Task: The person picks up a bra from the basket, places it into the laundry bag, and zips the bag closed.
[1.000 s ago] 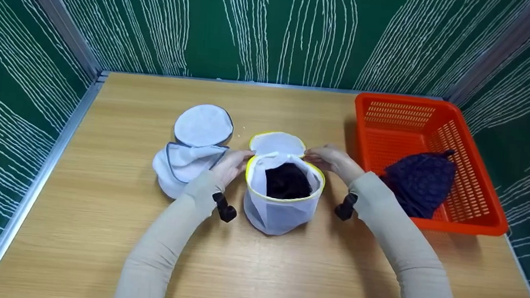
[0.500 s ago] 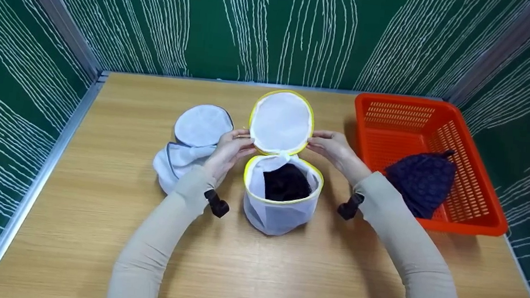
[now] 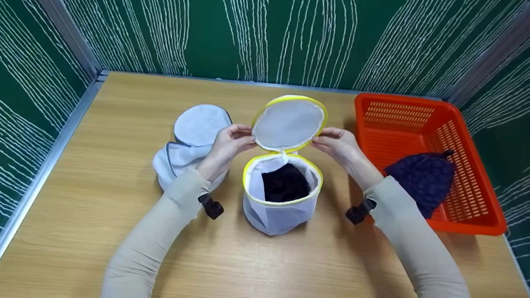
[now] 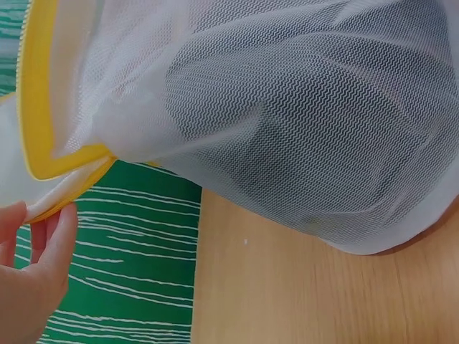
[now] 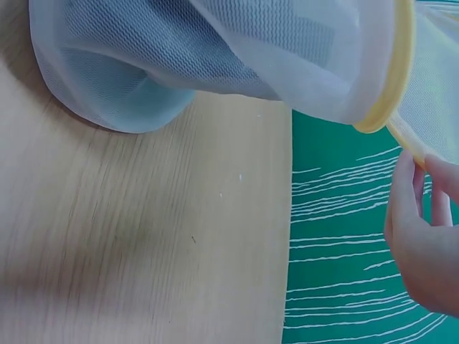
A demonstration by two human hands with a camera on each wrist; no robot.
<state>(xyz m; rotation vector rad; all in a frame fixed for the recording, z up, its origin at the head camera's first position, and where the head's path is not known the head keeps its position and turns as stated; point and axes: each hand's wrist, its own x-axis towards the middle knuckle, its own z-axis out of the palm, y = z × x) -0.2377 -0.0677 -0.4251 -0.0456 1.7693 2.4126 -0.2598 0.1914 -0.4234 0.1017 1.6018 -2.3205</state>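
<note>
A white mesh laundry bag [image 3: 278, 217] with yellow zipper edging stands upright on the table, its round lid [image 3: 290, 122] raised and tilted above the opening. Dark cloth [image 3: 286, 183] lies inside and shows through the mesh in both wrist views. My left hand [image 3: 228, 146] pinches the lid's left edge between thumb and fingers; the left wrist view shows this hand [image 4: 39, 269] on the yellow trim. On the opposite edge, my right hand [image 3: 342, 148] pinches the lid too, as the right wrist view shows with the hand [image 5: 427, 229] at the trim.
Left of the bag lies a second white mesh bag [image 3: 179, 170] with dark edging, its round lid [image 3: 202, 125] folded back. An orange plastic basket [image 3: 474, 229] stands at the right, holding a dark navy patterned cloth item [image 3: 423, 179]. Green walls with white streaks enclose the table.
The lid has come up from its low folded position and now tilts forward over the opening. Both hands have risen with it, gripping its sides. The basket and second bag stay put.
</note>
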